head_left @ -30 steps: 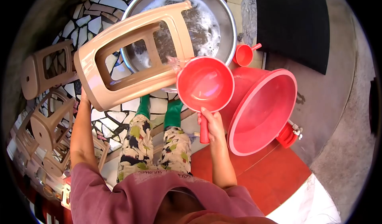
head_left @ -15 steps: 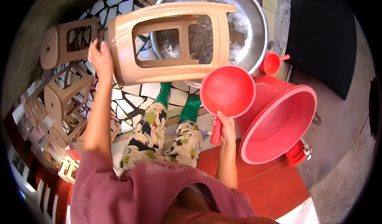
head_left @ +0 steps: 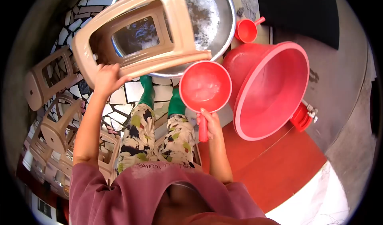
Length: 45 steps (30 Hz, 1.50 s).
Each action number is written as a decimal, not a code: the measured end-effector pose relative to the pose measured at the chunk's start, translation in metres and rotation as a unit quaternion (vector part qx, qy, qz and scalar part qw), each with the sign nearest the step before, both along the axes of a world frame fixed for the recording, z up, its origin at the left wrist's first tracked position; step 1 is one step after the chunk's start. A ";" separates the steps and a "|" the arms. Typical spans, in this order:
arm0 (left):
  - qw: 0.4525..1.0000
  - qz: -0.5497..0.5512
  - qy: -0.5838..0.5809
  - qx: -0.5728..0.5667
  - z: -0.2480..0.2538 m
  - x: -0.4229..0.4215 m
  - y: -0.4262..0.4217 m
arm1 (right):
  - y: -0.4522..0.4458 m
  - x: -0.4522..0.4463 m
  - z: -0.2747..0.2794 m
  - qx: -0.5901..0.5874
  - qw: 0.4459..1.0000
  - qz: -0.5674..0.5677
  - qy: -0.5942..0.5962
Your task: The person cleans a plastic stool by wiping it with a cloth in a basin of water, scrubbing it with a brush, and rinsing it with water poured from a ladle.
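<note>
My left hand (head_left: 107, 79) grips the near lower edge of a tan plastic stool (head_left: 179, 21), fingers curled over its rim. The stool lies tilted on its side above a wide metal basin (head_left: 228, 25) of foamy water and hides part of it. My right hand (head_left: 211, 124) is closed around the handle of a red dipper (head_left: 205, 83). The dipper's bowl faces up, close below the stool's leg ends; a glint inside looks like a little water.
To the right, a large red tub (head_left: 239, 117) leans with its mouth toward me. A smaller red dipper (head_left: 246, 30) sits beyond it, near a black mat (head_left: 303, 13). Several tan stools (head_left: 56, 133) crowd the left side on the mosaic floor (head_left: 133, 92).
The stool has turned, its leg ends swinging down toward me. My left hand has gone from its seat end to grip the near edge. The dipper stays in my right hand, now more upright.
</note>
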<state>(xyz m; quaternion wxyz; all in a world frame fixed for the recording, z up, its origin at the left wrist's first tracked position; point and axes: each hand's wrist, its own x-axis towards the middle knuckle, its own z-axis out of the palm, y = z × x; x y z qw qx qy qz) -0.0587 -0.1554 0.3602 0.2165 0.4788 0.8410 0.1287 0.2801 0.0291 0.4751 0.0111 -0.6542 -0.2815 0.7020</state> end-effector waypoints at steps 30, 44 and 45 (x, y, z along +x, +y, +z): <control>0.748 0.519 -0.318 0.266 0.049 -0.096 0.029 | -0.002 -0.061 0.029 0.107 0.993 0.038 0.004; 0.795 0.529 -0.268 0.131 0.024 -0.106 0.082 | 0.060 -0.140 0.004 0.159 0.986 0.029 0.030; 0.773 0.539 -0.304 0.141 0.019 -0.113 0.075 | 0.065 -0.123 -0.005 0.143 0.989 0.000 0.026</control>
